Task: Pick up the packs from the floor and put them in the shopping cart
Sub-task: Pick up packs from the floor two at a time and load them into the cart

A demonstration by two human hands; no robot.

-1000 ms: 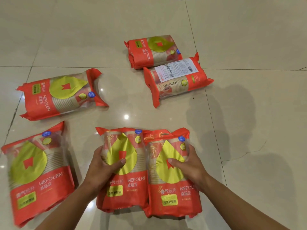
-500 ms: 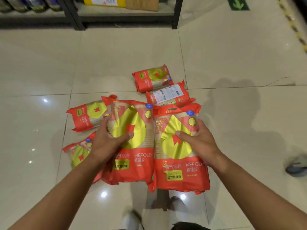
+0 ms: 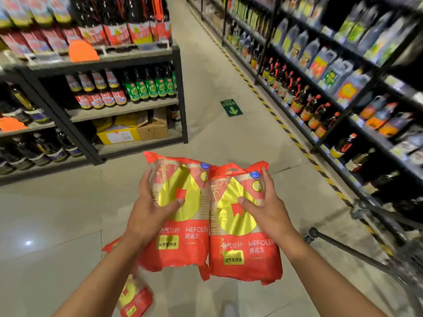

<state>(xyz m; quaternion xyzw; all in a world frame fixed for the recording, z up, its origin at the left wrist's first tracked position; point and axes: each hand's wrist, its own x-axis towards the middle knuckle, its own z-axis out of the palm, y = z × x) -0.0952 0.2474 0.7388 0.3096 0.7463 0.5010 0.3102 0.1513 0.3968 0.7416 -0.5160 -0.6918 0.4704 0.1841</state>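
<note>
Both packs are up off the floor (image 3: 57, 225) now, view raised from tiles to the aisle. Left hand (image 3: 148, 213) fingers wrap the left pack (image 3: 183, 248), right hand (image 3: 265, 209) the right pack (image 3: 245, 259), side by side, touching. Labels read WEFOLEN. Another pack (image 3: 135, 298) lies below on the floor. Cart (image 3: 366, 255) at right; bottle shelves (image 3: 119, 108) both sides.

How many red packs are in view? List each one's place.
3: left pack in the left hand, right pack in the right hand, floor pack below. Others may be hidden.
</note>
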